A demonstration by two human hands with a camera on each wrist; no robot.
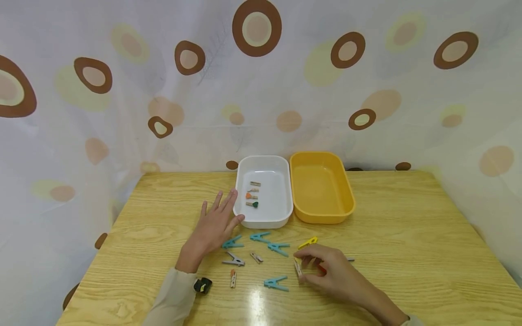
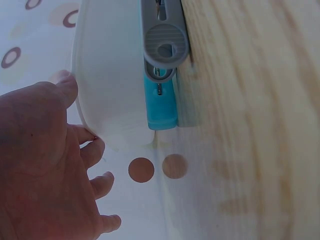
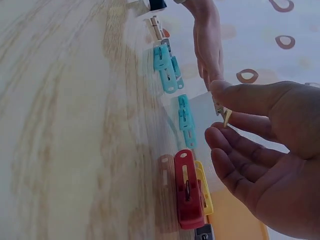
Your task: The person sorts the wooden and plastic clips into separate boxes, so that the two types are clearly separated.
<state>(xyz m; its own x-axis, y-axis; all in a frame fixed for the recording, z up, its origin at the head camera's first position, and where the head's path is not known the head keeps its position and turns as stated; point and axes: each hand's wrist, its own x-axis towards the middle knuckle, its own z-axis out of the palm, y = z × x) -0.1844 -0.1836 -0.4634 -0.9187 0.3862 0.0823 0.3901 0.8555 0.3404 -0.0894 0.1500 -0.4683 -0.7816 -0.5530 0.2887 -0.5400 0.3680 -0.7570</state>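
Note:
My right hand (image 1: 332,274) pinches a small wooden clothespin (image 1: 298,268) with a yellow ornament, raised above the tabletop in the right wrist view. Partly hidden under that hand lies a red clothespin (image 3: 189,192), beside a yellow clothespin (image 1: 308,242). My left hand (image 1: 213,227), fingers extended, touches the left side of the white tray (image 1: 271,215). Inside the tray, several wooden clothespins lie in a column, one with a green heart (image 1: 255,204). Near the left hand are a blue clothespin (image 1: 233,243) and a grey clothespin (image 1: 234,260).
A yellow tray (image 1: 320,190) stands against the white tray's right side. More blue clothespins (image 1: 276,283), a plain wooden clothespin (image 1: 256,258) and an orange-topped wooden clothespin (image 1: 233,278) lie on the table (image 1: 408,244). A patterned cloth (image 1: 261,90) hangs behind.

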